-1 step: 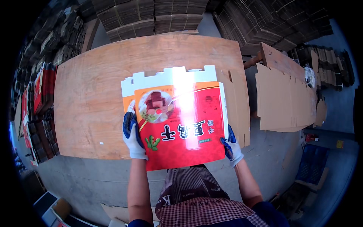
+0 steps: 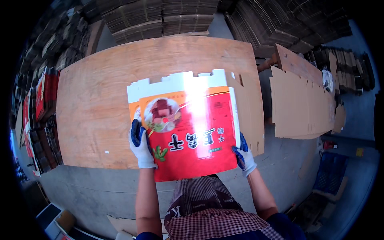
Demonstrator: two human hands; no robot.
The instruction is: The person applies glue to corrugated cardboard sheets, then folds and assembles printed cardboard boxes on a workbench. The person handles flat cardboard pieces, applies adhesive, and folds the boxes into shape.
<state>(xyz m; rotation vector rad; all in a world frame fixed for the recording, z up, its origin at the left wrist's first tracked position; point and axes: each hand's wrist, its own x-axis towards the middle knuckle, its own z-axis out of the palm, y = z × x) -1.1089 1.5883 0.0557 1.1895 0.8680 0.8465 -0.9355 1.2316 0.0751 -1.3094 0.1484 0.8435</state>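
Before me I hold a flattened carton [image 2: 190, 158], glossy red with an orange band and a round food picture, its print upside down to me. White notched flaps [image 2: 172, 83] stick out along its far edge. Another orange-and-white layer shows at its left side. My left hand [image 2: 141, 148], in a white glove with blue coating, is closed on the left edge. My right hand [image 2: 245, 157], gloved alike, grips the right edge near the lower corner. Some fingertips are hidden behind the carton. It is held above the near edge of the wooden table [image 2: 96, 108].
Brown flat cardboard [image 2: 251, 116] lies on the table's right end. Further right, another cardboard sheet [image 2: 302, 106] rests by a smaller wooden surface [image 2: 296, 64]. Red printed cartons [image 2: 48, 96] are stacked at left. Bundled brown cardboard [image 2: 186, 18] stands behind the table. A blue pallet [image 2: 331, 172] is at lower right.
The carton has shifted very slightly left and its far edge is a little less spread at the flaps. Both hands keep their grip.
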